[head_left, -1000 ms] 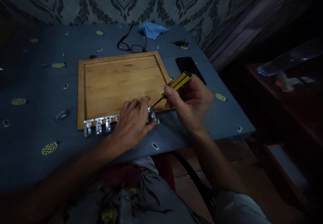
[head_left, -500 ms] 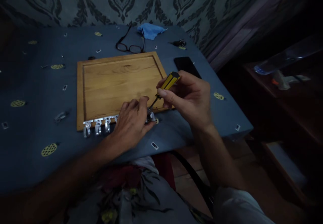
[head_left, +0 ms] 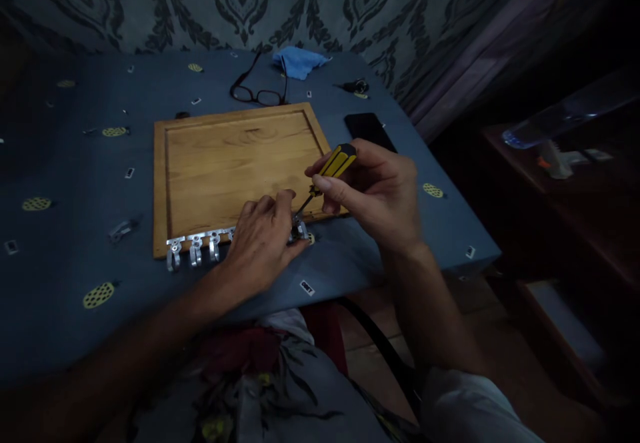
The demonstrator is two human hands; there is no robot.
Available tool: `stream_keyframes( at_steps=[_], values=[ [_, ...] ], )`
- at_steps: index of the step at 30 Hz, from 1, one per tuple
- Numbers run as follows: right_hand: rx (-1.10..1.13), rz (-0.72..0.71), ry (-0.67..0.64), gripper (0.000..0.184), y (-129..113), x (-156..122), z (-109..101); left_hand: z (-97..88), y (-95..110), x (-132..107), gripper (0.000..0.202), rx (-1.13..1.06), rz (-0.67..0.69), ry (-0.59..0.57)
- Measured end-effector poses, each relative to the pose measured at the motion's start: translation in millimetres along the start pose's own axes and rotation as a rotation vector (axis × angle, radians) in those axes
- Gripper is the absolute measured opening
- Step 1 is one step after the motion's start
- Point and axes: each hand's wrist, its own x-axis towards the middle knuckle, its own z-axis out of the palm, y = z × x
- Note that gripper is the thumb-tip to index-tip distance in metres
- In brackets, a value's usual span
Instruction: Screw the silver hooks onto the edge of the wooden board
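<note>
The person's right hand (head_left: pixel 385 196) pinches a screwdriver with a yellow-and-black handle and a thin dark shaft (head_left: pixel 341 158) between thumb and fingers, the handle slanting up and to the right while the shaft points down and to the left. Its tip meets the right-hand end of a shiny silver metal rail with curved hooks (head_left: pixel 193 236), which lies along the near edge of a rectangular, light-brown wooden panel with a raised border (head_left: pixel 240 170). The left hand (head_left: pixel 260 233) lies palm down over the rail and that edge, fingers bent and close together, thumb reaching toward the hook beside the screwdriver's tip; whether it pinches the metal underneath I cannot tell. Three hooks show whole to the left of this hand, hanging over the panel's edge. The panel lies flat on a table covered with a blue-grey cloth printed with yellow pineapples (head_left: pixel 350 263). To the panel's left, apart from it, lies a loose silver metal piece (head_left: pixel 121 231). Beyond its far edge rest dark-framed eyeglasses (head_left: pixel 270 98), with a crumpled bright-blue cloth (head_left: pixel 300 62) just behind them. Farther right are a small black-handled object with a thin dark point (head_left: pixel 356 86) and, nearer the right hand, a flat black rectangular phone (head_left: pixel 370 130).
</note>
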Motion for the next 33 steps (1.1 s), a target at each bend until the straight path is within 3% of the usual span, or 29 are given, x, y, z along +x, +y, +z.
stream_keyframes(
  at_steps=[11,17,23,33],
  values=[
    [0.010,0.044,-0.072,0.035,-7,0,-7,1.3,-1,-1,0.057,-0.002,0.009,0.008],
    [-0.079,-0.006,0.058,0.038,-1,-2,7,0.6,1,0,0.057,0.009,-0.004,0.003],
    [-0.113,-0.103,0.356,0.038,2,-10,19,2.0,-1,-1,0.054,0.022,0.011,0.020],
    [-0.129,-0.046,0.289,0.040,9,-14,13,1.0,-1,-1,0.060,0.019,0.010,0.004]
  ],
)
